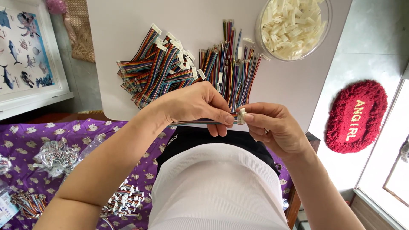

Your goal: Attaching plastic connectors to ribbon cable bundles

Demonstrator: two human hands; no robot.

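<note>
Left hand (pixel 197 103) fingers pinch striped ribbon cable (pixel 200 122); right hand (pixel 272 125) fingers grasp white connector (pixel 241 115) at cable end. Cable pile (pixel 170 68), connector tub (pixel 294 25) on bench (pixel 123 25).

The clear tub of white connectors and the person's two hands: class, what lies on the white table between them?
In the head view, loose multicoloured ribbon cables lie between the tub and the hands.

Left hand (pixel 197 104), right hand (pixel 272 125) pinch ribbon cable (pixel 200 123), white connector (pixel 241 115).
</note>
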